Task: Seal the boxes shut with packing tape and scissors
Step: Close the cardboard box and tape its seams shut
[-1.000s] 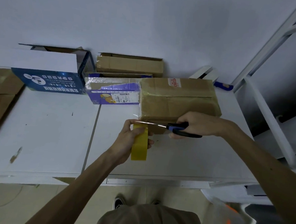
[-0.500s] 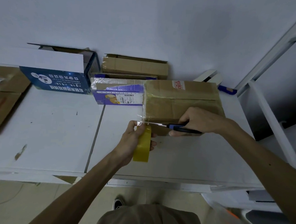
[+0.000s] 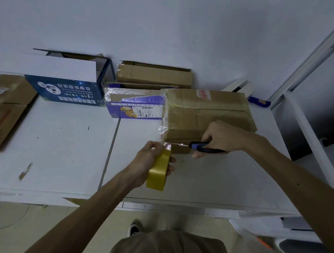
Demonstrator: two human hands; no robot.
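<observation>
A brown cardboard box (image 3: 208,115) lies on the white table (image 3: 63,149), its flaps closed and clear tape running over its left end. My left hand (image 3: 148,162) grips a yellow roll of packing tape (image 3: 158,172) just in front of the box's near left corner. A strip of clear tape (image 3: 165,130) stretches from the roll up to the box. My right hand (image 3: 220,137) holds blue-handled scissors (image 3: 200,147), and their blades point left at the strip right above the roll.
A purple box (image 3: 136,107) wrapped in clear tape touches the brown box's left side. Behind stand an open blue box (image 3: 69,85) and another brown box (image 3: 155,74). Flat cardboard (image 3: 5,106) lies at the far left. A white metal rack (image 3: 309,119) rises on the right.
The scissor blades have closed in on the taut tape strip by the roll. Both hands stay near the box's front left corner; the camera has shifted a little.
</observation>
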